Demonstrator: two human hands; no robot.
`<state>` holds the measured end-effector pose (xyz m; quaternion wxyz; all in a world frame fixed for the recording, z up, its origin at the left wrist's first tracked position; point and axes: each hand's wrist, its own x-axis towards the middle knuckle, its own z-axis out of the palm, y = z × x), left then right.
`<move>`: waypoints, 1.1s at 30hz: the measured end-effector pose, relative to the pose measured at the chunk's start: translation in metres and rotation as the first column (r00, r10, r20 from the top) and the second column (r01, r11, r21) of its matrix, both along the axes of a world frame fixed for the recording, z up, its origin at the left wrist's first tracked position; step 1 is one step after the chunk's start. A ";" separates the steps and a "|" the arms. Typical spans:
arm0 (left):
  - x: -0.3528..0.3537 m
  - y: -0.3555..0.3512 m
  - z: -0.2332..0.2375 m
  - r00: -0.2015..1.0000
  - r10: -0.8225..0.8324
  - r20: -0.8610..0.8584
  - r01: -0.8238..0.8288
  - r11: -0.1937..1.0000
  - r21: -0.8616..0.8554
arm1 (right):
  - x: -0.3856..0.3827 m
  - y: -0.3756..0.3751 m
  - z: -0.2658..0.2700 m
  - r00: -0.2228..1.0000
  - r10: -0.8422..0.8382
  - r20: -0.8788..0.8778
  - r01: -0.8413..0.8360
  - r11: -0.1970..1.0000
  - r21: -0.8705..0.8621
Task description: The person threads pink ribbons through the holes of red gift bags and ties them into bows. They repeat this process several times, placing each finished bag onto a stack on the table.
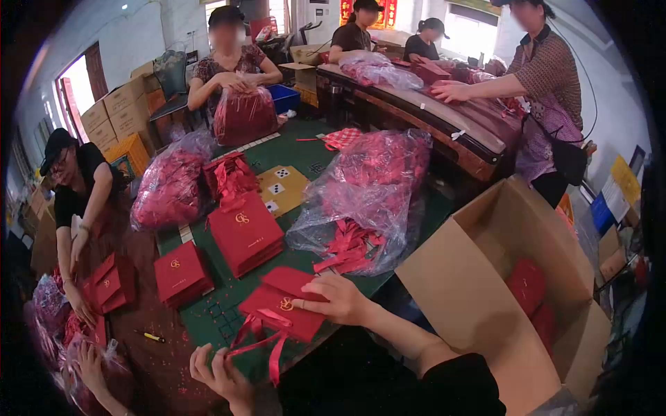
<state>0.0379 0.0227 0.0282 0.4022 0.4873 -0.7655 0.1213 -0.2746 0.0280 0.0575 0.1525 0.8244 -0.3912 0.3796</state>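
Note:
A red paper gift bag (267,298) with a gold emblem lies in front of me at the table's near edge. My right hand (336,299) grips its right side, fingers across the front and beside the emblem. Loose red ribbon (275,360) trails from the bag; one strand runs left to my left hand (220,374), whose curled fingers appear closed on its end. Just beyond are a stack of red bags (244,232) and a smaller stack (182,274). A clear plastic sack of red ribbons (371,187) lies behind, its mouth spilling strands.
An open cardboard box (444,277) at right holds red bags (531,291). Another plastic sack (170,184) and a ribbon pile (231,177) lie farther back. A yellow cutter (150,336) is at left. Co-workers sit or stand around; another person's hand (90,367) is at lower left.

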 end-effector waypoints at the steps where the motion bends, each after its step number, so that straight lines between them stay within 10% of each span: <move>1: -0.003 -0.003 -0.006 0.987 0.008 -0.160 0.010 0.994 0.110 | 0.001 0.000 -0.003 0.999 0.009 0.037 -0.009 1.000 0.005; 5: -0.027 -0.010 -0.019 0.798 0.093 -0.596 0.099 0.954 0.282 | 0.013 -0.010 -0.002 0.841 -0.103 0.530 0.077 0.994 0.072; 7: -0.032 -0.015 -0.033 0.743 0.105 -0.662 0.167 0.928 0.334 | 0.020 -0.018 0.008 0.533 -0.224 0.816 -0.076 0.948 0.310; 10: -0.033 -0.019 -0.052 0.660 0.132 -0.739 0.230 0.902 0.366 | 0.002 -0.040 -0.029 0.539 -0.375 0.755 -0.466 0.614 0.637; 13: -0.029 -0.017 -0.058 0.778 0.067 -0.624 0.183 0.927 0.327 | -0.006 -0.044 -0.050 0.851 -0.368 0.376 -0.314 0.218 0.924; 17: -0.032 -0.017 -0.049 0.746 0.024 -0.666 0.232 0.928 0.293 | -0.017 -0.070 -0.029 0.651 -0.455 0.608 -0.621 0.142 0.771; 23: -0.030 -0.014 -0.048 0.723 0.081 -0.686 0.212 0.919 0.332 | -0.028 -0.183 0.055 -0.054 -0.381 0.923 -0.796 0.575 0.191; 28: -0.027 -0.014 -0.051 0.781 0.093 -0.618 0.185 0.910 0.370 | -0.017 -0.264 0.023 0.468 -0.466 0.751 -0.021 0.844 0.536; 33: -0.028 -0.015 -0.048 0.742 0.088 -0.664 0.163 0.938 0.306 | -0.017 -0.284 -0.048 0.522 -0.413 0.747 -0.011 0.872 0.490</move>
